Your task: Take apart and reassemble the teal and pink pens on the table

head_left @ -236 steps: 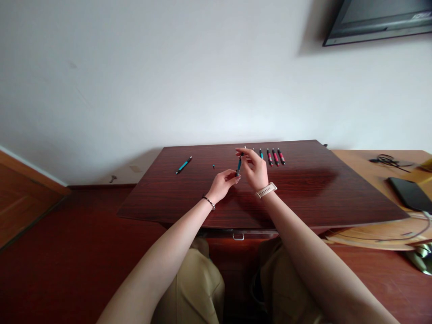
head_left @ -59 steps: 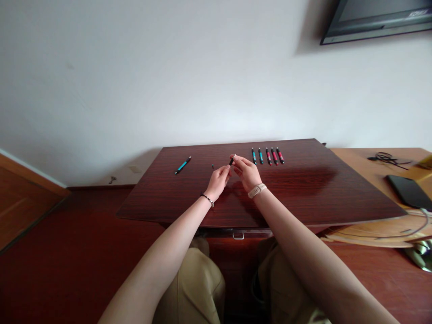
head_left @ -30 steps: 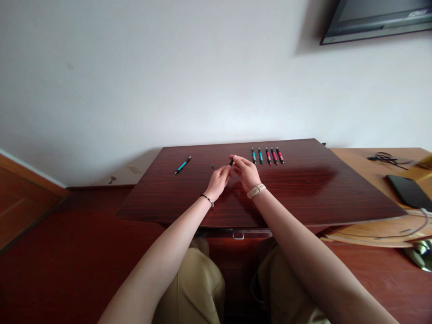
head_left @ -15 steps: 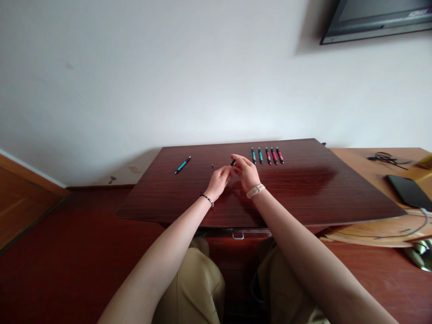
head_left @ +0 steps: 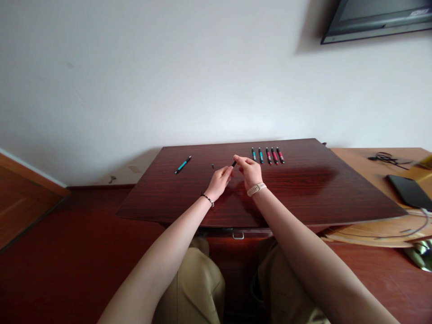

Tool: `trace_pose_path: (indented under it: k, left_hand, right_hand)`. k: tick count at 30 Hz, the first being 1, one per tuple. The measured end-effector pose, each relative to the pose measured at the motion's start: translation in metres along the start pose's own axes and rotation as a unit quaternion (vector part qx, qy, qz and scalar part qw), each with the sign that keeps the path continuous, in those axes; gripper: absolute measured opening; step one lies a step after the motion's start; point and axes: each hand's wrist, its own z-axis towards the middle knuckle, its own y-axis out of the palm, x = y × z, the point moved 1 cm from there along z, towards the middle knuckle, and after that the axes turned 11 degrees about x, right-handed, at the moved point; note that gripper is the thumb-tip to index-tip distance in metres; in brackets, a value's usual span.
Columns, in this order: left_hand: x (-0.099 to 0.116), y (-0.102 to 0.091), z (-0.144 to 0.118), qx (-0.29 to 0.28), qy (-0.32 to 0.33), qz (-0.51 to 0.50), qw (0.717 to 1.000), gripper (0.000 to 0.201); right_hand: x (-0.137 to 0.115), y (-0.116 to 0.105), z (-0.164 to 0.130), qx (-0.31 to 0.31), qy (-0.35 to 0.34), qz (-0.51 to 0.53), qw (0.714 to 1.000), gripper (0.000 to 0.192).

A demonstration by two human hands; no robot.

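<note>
We see both bare forearms reaching forward from the lap over the near edge of the dark wooden desk (head_left: 303, 198), the hands meeting close together above its middle. The left hand (head_left: 220, 181), a thin beaded bracelet (head_left: 208, 200) on its wrist, is turned palm inward with the fingers curled, thumb and forefinger pinching the lower end of a small dark pen (head_left: 234, 164). The right hand (head_left: 249, 172), a pale watch band (head_left: 256, 189) on its wrist, arches over from the other side, its fingertips closed on the same pen at the upper end. The pen tilts up and away from us between the two pinches, held just above the desk surface; only its dark tip shows clear of the fingers, so we cannot tell its colour further down.

Just to the right of the hands, a row of five pens lies side by side near the far edge: two teal pens (head_left: 257, 155) and three red pens (head_left: 274, 155). Well to the left lies a single teal pen (head_left: 182, 165), and between it and the hands sits a tiny dark part (head_left: 212, 166), too small to identify. On the lighter table (head_left: 364, 157) at the right we see a black phone (head_left: 408, 192) and a coiled cable (head_left: 386, 158).
</note>
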Motion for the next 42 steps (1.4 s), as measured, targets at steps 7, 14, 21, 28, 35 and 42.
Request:
trace_pose_path:
  k: [7, 14, 21, 28, 35, 42]
  left_hand:
    - [0.0011, -0.0006, -0.0006, -0.008, 0.001, -0.006, 1.000, 0.054]
    - [-0.0002, 0.0002, 0.0007, 0.007, -0.001, -0.020, 1.000, 0.054]
    - [-0.0016, -0.0012, 0.0018, 0.007, 0.009, -0.008, 1.000, 0.053]
    - [-0.0018, -0.0023, 0.0017, 0.005, 0.007, 0.000, 1.000, 0.053]
    - [-0.0012, -0.0022, 0.0029, 0.015, -0.001, -0.018, 1.000, 0.055]
    - [-0.0018, -0.0015, 0.0023, 0.005, -0.002, -0.027, 1.000, 0.053]
  right_hand:
    - [-0.0009, 0.0002, -0.0006, -0.001, -0.003, 0.007, 1.000, 0.047]
    - [-0.0022, 0.0017, -0.0066, -0.025, 0.034, 0.035, 0.998, 0.043]
    - [-0.0035, 0.0000, -0.0044, -0.039, 0.023, 0.046, 0.998, 0.041]
    - [-0.0004, 0.0004, 0.0004, -0.020, 0.038, 0.067, 0.997, 0.045]
    - [-0.0069, 0.0018, -0.0087, -0.087, 0.061, 0.027, 0.994, 0.051]
    - [-0.0010, 0.0019, -0.0025, -0.057, -0.005, 0.001, 0.998, 0.052]
